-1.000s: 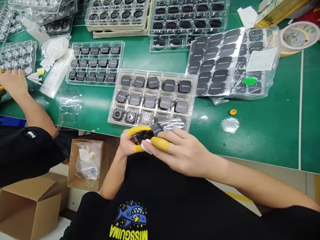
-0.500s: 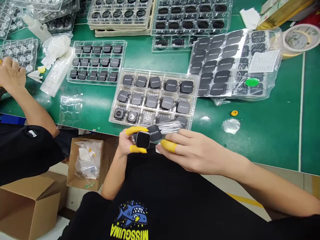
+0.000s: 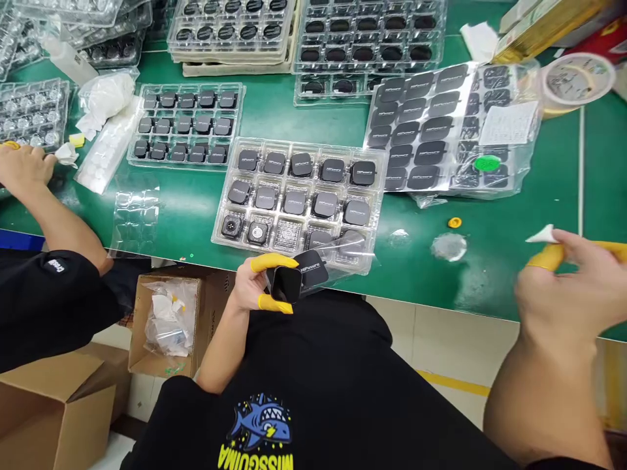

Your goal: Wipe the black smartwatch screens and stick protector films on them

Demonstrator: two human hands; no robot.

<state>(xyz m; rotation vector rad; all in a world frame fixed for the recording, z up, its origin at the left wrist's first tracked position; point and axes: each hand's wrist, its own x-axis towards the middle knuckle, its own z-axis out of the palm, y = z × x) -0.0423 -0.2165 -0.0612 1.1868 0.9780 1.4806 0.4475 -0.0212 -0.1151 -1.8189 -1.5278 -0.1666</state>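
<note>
My left hand (image 3: 252,284), with yellow finger cots, grips a square watch case (image 3: 286,284) by its edges, dark screen toward me. Against the watch's right side sits a dark grey HiFuture protective film (image 3: 312,269) on a clear sheet, which juts out to the right over the tray's near edge. Far to the right is my right hand (image 3: 563,287), its finger and thumb pinching a small white wipe (image 3: 543,234) above the table. Just beyond my left hand stands a clear tray (image 3: 221,222) of watches, most covered with grey films; one near-row slot has no watch.
A second watch tray (image 3: 132,156) lies behind to the left, beside a co-worker's hand (image 3: 27,170). Sheets of grey films (image 3: 431,153), a tape roll (image 3: 578,81) and a yellow finger cot (image 3: 455,222) lie to the right. An open carton (image 3: 137,352) stands below the table edge.
My right hand has swung away from the watch, far to the right, with the white wipe. My left hand keeps the watch and film nearly in place, turned slightly.
</note>
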